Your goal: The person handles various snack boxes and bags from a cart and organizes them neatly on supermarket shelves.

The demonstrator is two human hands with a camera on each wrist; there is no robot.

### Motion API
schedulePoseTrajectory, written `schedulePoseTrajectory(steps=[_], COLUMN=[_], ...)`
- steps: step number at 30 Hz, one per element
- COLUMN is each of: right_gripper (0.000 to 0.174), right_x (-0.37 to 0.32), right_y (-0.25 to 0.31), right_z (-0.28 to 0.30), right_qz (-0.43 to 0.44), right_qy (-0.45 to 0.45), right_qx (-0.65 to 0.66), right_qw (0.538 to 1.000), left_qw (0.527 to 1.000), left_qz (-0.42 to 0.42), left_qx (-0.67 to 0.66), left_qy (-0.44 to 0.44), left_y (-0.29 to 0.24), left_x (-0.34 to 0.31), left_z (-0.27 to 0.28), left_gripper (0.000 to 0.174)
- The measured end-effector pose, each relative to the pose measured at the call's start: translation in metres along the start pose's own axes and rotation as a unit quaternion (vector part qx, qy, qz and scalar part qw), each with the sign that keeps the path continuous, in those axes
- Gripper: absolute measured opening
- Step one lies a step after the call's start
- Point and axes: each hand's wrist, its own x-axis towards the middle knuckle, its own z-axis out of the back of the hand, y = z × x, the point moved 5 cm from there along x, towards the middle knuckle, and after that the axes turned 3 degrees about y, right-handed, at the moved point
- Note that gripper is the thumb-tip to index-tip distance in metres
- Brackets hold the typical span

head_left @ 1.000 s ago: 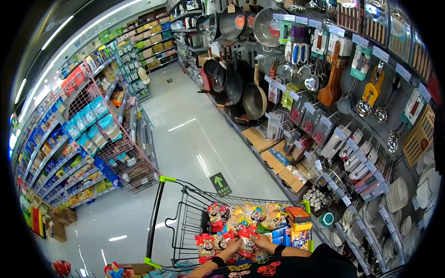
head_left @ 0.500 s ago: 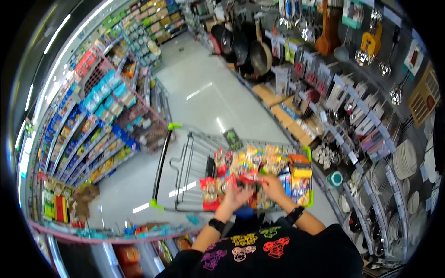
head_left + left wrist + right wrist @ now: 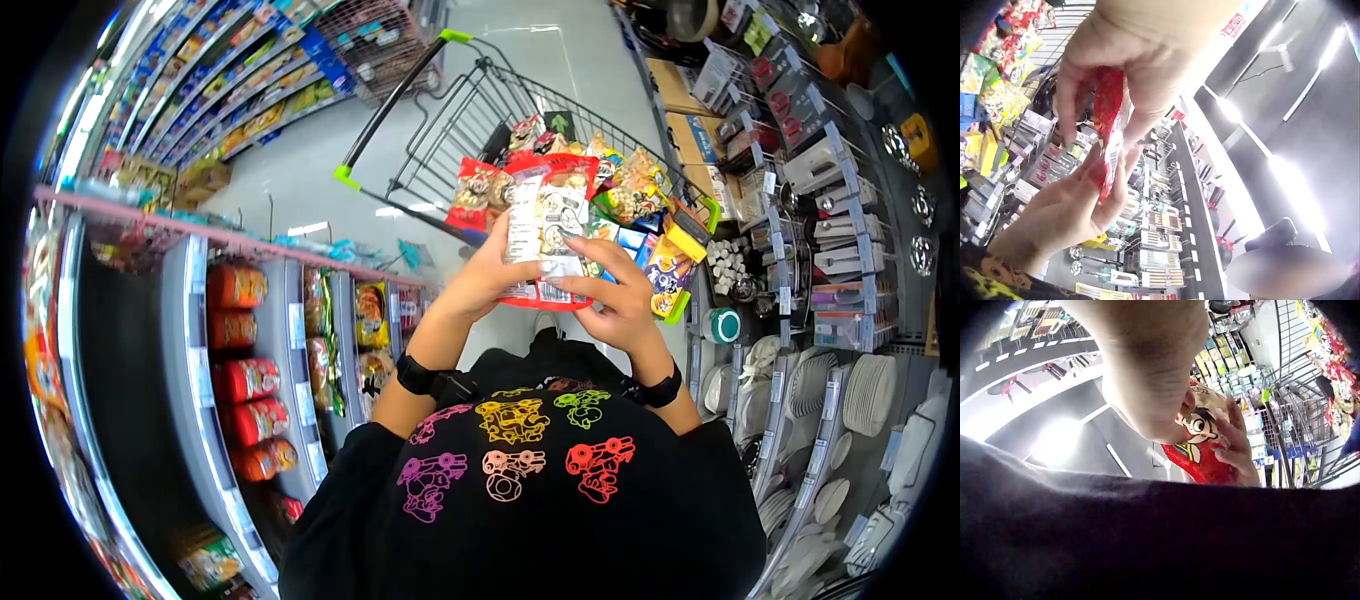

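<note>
Red pkt (image 3: 550, 215) pointed long-ways toward near edge of cart (image 3: 345, 174) — L hand (image 3: 487, 272) & R hand (image 3: 622, 300) pinched its lower sides, equally close.

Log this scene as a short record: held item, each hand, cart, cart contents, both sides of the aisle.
held item: red snack bag, white label panel facing the head camera
left hand: grips the bag's left side
right hand: grips its right side, fingers over the label
cart: wire, green corners
cart contents: snack bags, yellow box
left side: shelved red packages
right side: stacked white plates
</note>
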Motion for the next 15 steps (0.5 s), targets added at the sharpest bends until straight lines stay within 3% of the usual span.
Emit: schedulePoseTrajectory(steps=[2,5,7,9,13,15], right_gripper=[0.041,0.045,0.060,0.067,0.076,0.086], right_x=[0.001,-0.005,-0.015,-0.028,-0.057,-0.079], right_y=[0.015,0.037,0.051,0.072,0.135,0.163], right_z=[-0.007,-0.025,-0.045,-0.071,-0.113,-0.133], right_qz=[0.025,-0.020,-0.002,-0.044,-0.023,-0.029], right_qy=[0.020,0.042,0.082,0.129,0.217,0.295], right_qx=[0.026,0.110,0.142,0.241,0.374,0.453], right_qw=[0.999,0.993,0.986,0.961,0.901,0.841], left_qw=[0.998,0.984,0.969,0.944,0.904,0.889], left_qz=[-0.038,-0.120,-0.157,-0.195,-0.224,-0.242], left_qx=[0.005,0.083,0.125,0.165,0.168,0.130], left_qy=[-0.042,-0.105,-0.147,-0.209,-0.323,-0.365], left_y=[0.002,-0.004,-0.003,0.005,0.027,0.035], left_x=[-0.022,-0.071,-0.115,-0.169,-0.276,-0.322], left_z=[0.002,0.009,0.014,0.015,0.002,-0.016], left_gripper=[0.083,0.084,0.088,0.089,0.091,0.092])
